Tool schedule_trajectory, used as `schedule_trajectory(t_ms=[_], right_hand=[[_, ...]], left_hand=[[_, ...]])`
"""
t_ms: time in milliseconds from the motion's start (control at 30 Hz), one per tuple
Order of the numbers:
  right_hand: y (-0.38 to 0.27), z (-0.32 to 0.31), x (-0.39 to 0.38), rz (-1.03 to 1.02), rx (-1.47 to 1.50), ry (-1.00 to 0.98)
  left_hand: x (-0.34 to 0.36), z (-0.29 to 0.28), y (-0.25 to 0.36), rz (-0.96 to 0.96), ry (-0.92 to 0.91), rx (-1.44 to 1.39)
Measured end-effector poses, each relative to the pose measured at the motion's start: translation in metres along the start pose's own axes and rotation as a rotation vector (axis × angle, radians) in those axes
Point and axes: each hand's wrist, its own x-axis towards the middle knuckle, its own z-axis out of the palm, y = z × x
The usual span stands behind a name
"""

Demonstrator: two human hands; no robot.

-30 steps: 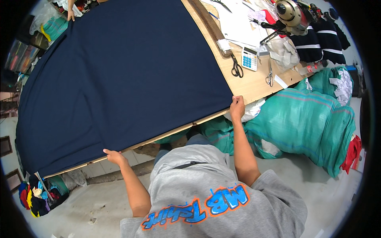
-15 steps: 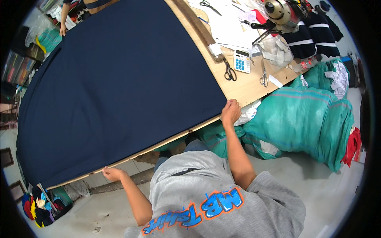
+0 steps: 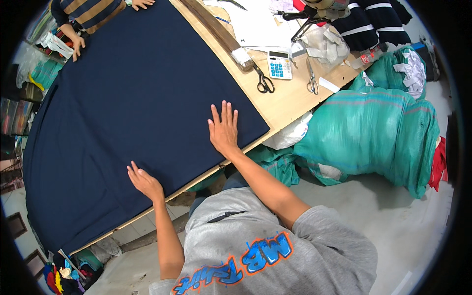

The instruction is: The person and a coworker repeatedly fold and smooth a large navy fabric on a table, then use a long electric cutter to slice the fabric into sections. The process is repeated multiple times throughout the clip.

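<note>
A wide sheet of dark navy fabric (image 3: pixel 137 98) lies spread over the wooden table (image 3: pixel 295 105), its near edge running along the table's front edge. My right hand (image 3: pixel 224 129) rests flat on the fabric near its right corner, fingers spread. On the cloth further left is my left hand (image 3: pixel 145 182), tilted on its side with the fingers stretched out. Neither hand holds anything. Low creases show in the fabric left of my left hand.
Black-handled scissors (image 3: pixel 264 81), a calculator (image 3: pixel 280 65), metal scissors (image 3: pixel 312 78) and a long wooden bar (image 3: pixel 216 29) lie right of the cloth. Green sacks (image 3: pixel 368 132) bulge beside the table. Across it, a co-worker's hands (image 3: pixel 77 46) touch the fabric's far edge.
Both my hands have left the fabric's near edge and moved inward onto its surface, fingers now stretched out. The co-worker has come further into view, with a second hand on the cloth.
</note>
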Motion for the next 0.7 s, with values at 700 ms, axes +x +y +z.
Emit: schedule_trajectory(t_ms=[700], right_hand=[[0.146,-0.032,-0.02,0.459,-0.139,-0.001]], left_hand=[[-0.026,0.033,0.014,0.013,-0.168,0.342]])
